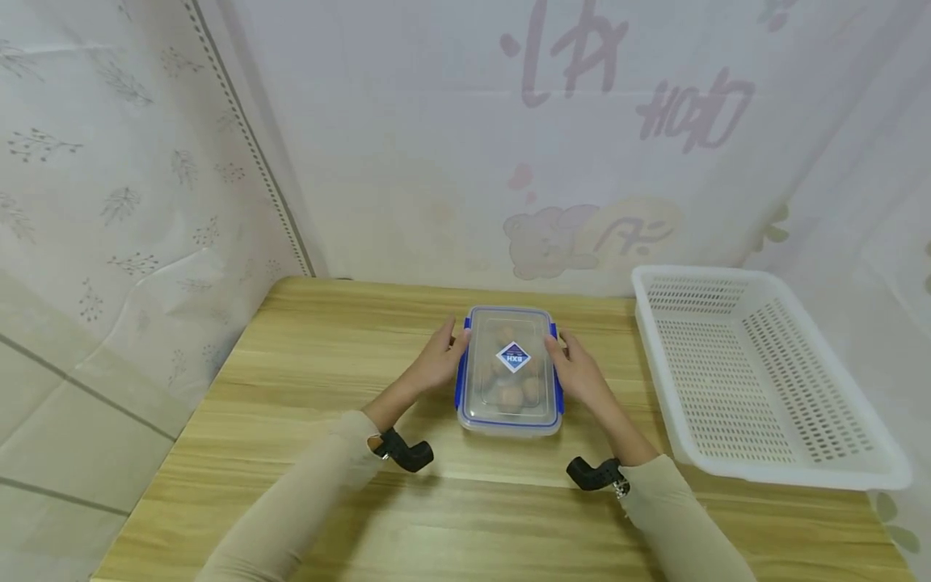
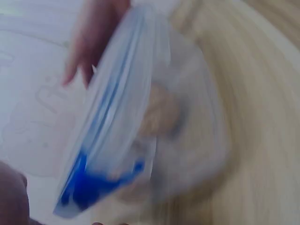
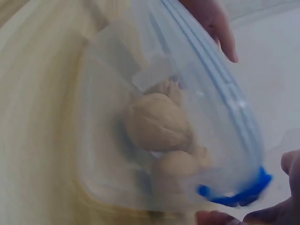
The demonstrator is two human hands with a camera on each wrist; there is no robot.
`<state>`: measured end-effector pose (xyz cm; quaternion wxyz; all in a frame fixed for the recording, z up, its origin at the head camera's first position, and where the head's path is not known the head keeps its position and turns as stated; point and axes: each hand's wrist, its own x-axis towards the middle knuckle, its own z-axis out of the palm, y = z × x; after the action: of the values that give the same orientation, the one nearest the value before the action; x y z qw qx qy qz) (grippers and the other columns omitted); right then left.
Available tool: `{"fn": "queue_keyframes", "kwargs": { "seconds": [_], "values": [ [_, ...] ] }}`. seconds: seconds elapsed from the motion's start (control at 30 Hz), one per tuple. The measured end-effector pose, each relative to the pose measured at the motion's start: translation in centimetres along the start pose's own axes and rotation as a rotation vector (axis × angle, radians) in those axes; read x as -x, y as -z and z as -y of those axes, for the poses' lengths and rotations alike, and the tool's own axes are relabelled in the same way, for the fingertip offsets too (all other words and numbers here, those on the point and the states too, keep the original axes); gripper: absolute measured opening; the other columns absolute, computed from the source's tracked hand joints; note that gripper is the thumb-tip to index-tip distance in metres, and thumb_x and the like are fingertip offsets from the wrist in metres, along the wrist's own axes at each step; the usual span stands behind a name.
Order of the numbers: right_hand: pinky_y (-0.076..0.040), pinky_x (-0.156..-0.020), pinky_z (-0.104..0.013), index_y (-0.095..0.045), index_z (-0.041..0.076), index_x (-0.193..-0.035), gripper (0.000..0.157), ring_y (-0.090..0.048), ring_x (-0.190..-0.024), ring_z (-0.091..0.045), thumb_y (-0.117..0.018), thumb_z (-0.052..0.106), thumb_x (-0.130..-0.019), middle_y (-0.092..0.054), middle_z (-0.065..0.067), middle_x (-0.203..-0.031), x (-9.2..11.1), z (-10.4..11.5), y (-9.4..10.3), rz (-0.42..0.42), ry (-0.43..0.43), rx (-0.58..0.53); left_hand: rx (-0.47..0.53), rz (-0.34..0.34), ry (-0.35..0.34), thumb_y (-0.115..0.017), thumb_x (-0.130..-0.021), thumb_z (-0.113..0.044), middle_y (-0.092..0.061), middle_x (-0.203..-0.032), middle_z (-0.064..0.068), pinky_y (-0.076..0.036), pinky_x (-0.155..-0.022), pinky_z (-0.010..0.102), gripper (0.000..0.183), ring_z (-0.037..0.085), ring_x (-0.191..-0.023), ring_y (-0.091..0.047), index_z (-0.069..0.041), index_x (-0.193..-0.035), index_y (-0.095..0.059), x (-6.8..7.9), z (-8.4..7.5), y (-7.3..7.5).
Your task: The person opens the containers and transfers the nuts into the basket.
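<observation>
A clear plastic food container (image 1: pixel 480 372) with blue side clips is closed by its lid, which bears a diamond-shaped sticker (image 1: pixel 513 357). My left hand (image 1: pixel 439 358) holds its left side, thumb at the lid's edge. On the opposite side my right hand (image 1: pixel 579 373) grips it likewise. Several round tan things lie inside; two of these tan balls (image 3: pixel 157 122) show through the wall in the right wrist view, their kind unclear. The left wrist view is blurred, with a blue clip (image 2: pixel 91 187) near my fingers. Whether the container touches the table I cannot tell.
A white perforated plastic basket (image 1: pixel 727 388) stands at the right of the wood-grain table (image 1: pixel 349 323). Behind the table hangs a pale printed curtain (image 1: pixel 407 162), and another patterned sheet (image 1: pixel 131 162) hangs at the left.
</observation>
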<state>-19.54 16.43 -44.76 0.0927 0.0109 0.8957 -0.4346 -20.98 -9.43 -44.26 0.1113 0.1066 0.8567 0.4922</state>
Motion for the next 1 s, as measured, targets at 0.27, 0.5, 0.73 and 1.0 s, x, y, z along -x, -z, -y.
{"fn": "queue_keyframes", "kwargs": {
  "seconds": [0.27, 0.5, 0.73, 1.0],
  "values": [
    [-0.042, -0.11, -0.061, -0.038, -0.004, -0.151, 0.062, -0.048, -0.132, -0.048, -0.031, 0.043, -0.111, -0.046, -0.032, -0.147, 0.1, -1.0, -1.7, -0.081, -0.031, -0.105, 0.147, -0.114, 0.145, -0.03, -0.112, -0.034, -0.044, -0.149, 0.032, -0.046, -0.108, 0.057, 0.06, 0.045, -0.131, -0.051, 0.005, -0.157, -0.025, 0.0, -0.3, -2.3],
    [-0.043, -0.108, -0.06, -0.048, -0.003, -0.141, 0.054, -0.053, -0.125, -0.046, -0.027, 0.037, -0.112, -0.055, -0.029, -0.136, 0.2, -1.5, -2.2, -0.123, -0.036, -0.124, 0.182, -0.18, 0.166, -0.03, -0.111, -0.038, -0.05, -0.145, 0.027, -0.047, -0.107, 0.057, 0.057, 0.043, -0.129, -0.053, -0.001, -0.154, -0.036, -0.2, 0.1, -3.5],
    [-0.05, -0.093, -0.055, -0.05, -0.004, -0.134, 0.05, -0.058, -0.106, -0.04, -0.024, 0.033, -0.113, -0.059, -0.026, -0.118, 0.1, -1.5, -2.3, -0.148, -0.022, -0.103, 0.175, -0.238, 0.123, -0.025, -0.113, -0.03, -0.049, -0.146, 0.028, -0.037, -0.116, 0.057, 0.052, 0.045, -0.136, -0.046, 0.002, -0.151, -0.039, -0.6, 0.4, -4.3],
    [-0.052, -0.078, -0.048, -0.054, -0.006, -0.122, 0.043, -0.059, -0.087, -0.033, -0.026, 0.026, -0.113, -0.059, -0.022, -0.098, -0.1, -1.3, -2.4, -0.178, -0.012, -0.056, 0.119, -0.268, 0.12, -0.025, -0.113, -0.025, -0.055, -0.138, 0.03, -0.043, -0.111, 0.057, 0.048, 0.045, -0.128, -0.053, 0.004, -0.147, -0.042, -0.7, 0.3, -4.6]
  ]
}}
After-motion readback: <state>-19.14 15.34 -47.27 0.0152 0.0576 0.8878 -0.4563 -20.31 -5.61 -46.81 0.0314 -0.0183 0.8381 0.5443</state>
